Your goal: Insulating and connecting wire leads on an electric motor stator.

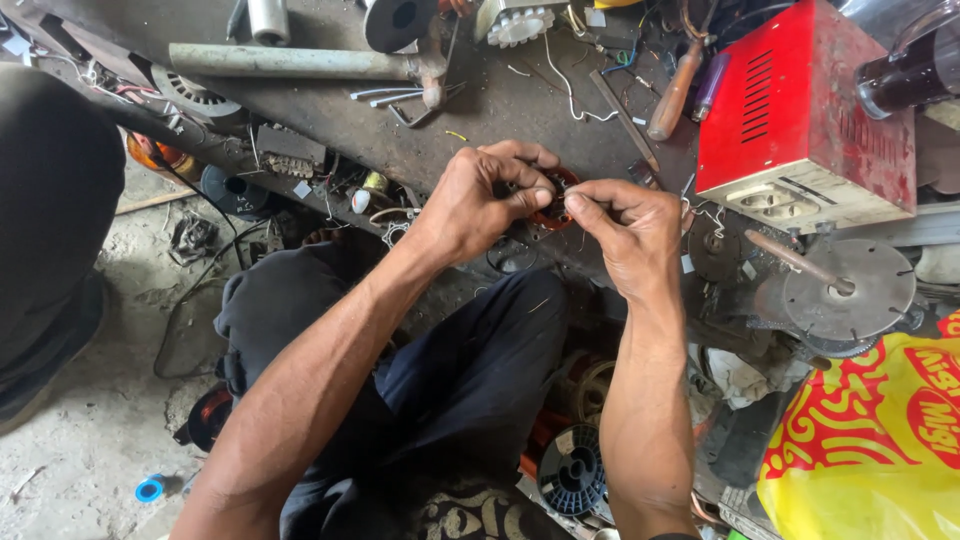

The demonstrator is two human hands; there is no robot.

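At frame centre, a small round reddish-brown coil part (pixel 556 200) is pinched between the left hand (pixel 480 200) and right hand (pixel 625 225), above the cluttered dark tabletop (pixel 480 110); if pulled hard, its thin wire could probably be snapped.

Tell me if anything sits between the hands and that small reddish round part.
Nothing visible does. The left hand and right hand both pinch the reddish round part directly, fingertips on it, above the cluttered workbench.
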